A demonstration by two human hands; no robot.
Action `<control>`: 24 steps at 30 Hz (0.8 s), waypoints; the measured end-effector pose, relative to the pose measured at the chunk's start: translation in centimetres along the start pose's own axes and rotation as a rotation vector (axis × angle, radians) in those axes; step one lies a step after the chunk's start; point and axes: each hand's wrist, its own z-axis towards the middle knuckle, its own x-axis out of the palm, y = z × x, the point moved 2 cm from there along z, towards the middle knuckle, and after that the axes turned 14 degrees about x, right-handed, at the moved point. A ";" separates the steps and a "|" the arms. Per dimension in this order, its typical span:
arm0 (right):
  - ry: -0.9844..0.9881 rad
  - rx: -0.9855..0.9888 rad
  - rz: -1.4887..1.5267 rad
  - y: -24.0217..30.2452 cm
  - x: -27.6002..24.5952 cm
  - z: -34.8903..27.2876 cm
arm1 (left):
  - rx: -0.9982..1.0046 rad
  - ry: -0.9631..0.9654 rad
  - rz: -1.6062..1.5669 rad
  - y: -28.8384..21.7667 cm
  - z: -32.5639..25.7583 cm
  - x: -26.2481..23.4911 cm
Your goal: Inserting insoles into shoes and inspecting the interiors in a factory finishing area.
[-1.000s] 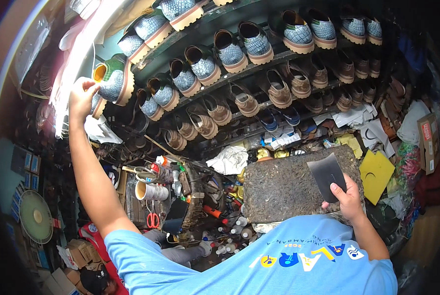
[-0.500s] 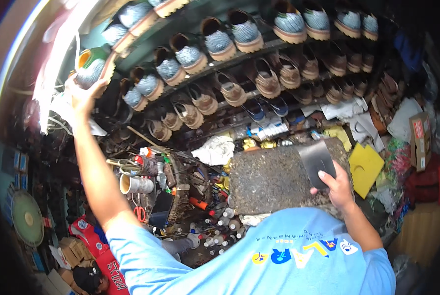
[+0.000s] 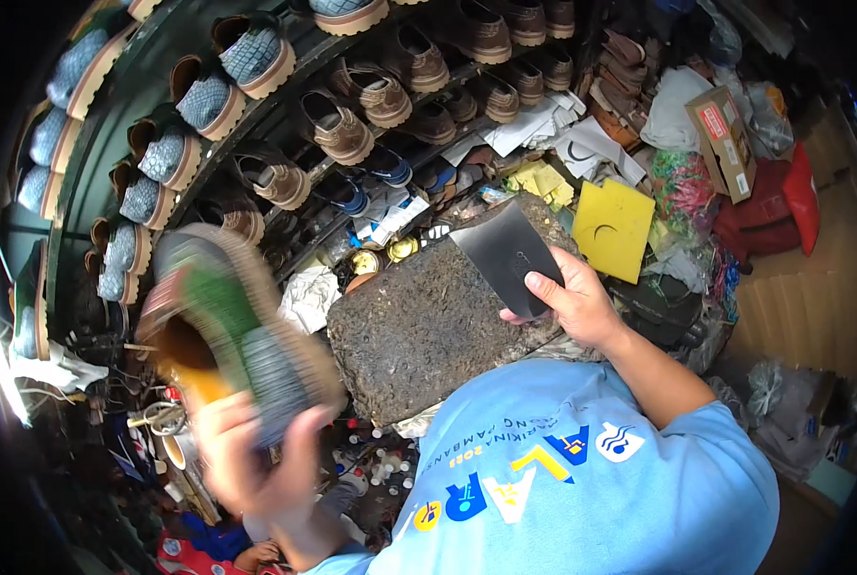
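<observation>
Black sheet (image 3: 507, 259) sits pinched in the right hand (image 3: 574, 299); the left hand (image 3: 261, 470), its grip blurred, curls round a shoe (image 3: 225, 299), which might slip if loosely held.

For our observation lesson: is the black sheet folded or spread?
Spread: the black sheet extends broadly, without visible folds, from the right hand.

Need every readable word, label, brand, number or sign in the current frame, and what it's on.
Locations only; wording not copied out:
Blue shirt: large coloured letters, smaller dark lettering.
Cardboard box: print on red label, too small to read surely.
Black sheet in the right hand: small mark, too small to read.
Shoe in the left hand: motion-blurred, no lettering discernible.
</observation>
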 end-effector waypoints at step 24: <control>-0.014 -0.189 -0.384 5.7 1.0 -1.9 | -0.739 0.016 -1.457 -7.9 0.0 20.6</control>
